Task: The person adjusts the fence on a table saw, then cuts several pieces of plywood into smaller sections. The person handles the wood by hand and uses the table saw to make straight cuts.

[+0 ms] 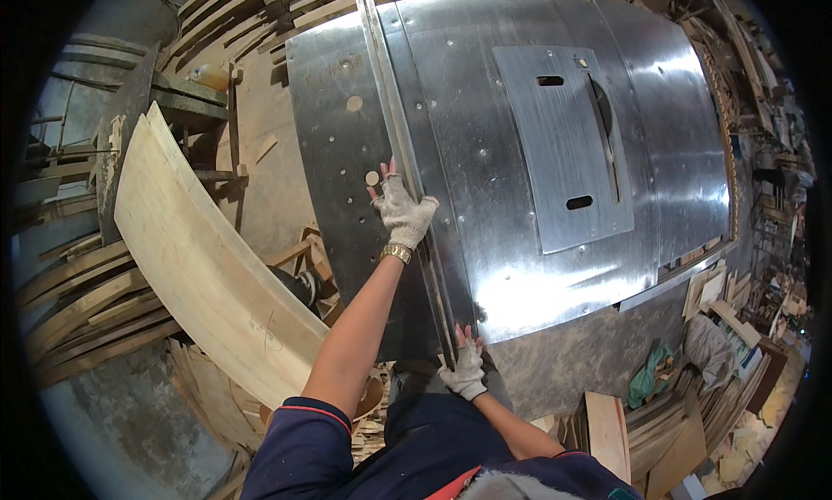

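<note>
A long, narrow metal fence bar [387, 84] runs from far to near across the left part of a shiny metal saw table [468, 153]. My left hand [404, 212], in a pale fingerless work glove, rests on the bar about midway. Its fingers spread out to the left, and the thumb lies across the bar. At the near end my gloved right hand [465, 372] has its thumb on the left of the bar and its fingers on the right. Part of that grip is hidden. Right of the bar, an inset plate [559, 145] has a dark curved slot [604, 127].
Large pale plywood sheets [208, 249] lean at the left beside stacked planks [95, 301]. More boards [251, 15] lie beyond the table. At the lower right are timber offcuts [685, 439], a green bag [652, 374] and a grey sack [711, 348].
</note>
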`<state>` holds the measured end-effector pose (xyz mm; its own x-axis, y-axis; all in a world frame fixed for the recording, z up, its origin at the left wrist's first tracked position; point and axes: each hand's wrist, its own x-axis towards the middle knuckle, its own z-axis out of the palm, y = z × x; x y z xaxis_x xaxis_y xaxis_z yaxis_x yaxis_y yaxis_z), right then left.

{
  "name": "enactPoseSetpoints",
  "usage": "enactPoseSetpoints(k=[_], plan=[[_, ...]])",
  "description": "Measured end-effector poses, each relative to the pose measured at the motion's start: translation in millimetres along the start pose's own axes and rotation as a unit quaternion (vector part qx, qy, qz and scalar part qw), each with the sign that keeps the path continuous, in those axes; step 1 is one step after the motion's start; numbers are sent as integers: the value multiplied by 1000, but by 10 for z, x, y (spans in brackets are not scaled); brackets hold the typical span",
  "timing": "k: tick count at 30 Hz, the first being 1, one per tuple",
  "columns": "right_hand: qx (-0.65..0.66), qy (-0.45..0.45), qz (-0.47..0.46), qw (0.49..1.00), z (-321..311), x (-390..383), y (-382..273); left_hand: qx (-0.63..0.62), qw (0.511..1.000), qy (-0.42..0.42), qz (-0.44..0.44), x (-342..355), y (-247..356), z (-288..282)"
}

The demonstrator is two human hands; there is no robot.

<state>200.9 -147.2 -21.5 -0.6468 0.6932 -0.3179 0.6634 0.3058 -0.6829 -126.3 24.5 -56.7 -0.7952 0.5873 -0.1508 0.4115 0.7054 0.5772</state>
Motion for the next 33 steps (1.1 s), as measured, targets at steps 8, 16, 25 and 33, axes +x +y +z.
enactPoseSetpoints(k=[8,16,25,33], plan=[[0,9,-24,1000,-55,-28,20,-22,996,52,69,-61,-119,135],[12,6,-27,1000,224,-78,317,36,991,125,25,-176,-93,262],[24,27,-52,998,292,-146,447,41,994,78,-70,-379,114,149],[49,11,-37,998,232,-187,446,24,995,61,-70,-420,109,132]])
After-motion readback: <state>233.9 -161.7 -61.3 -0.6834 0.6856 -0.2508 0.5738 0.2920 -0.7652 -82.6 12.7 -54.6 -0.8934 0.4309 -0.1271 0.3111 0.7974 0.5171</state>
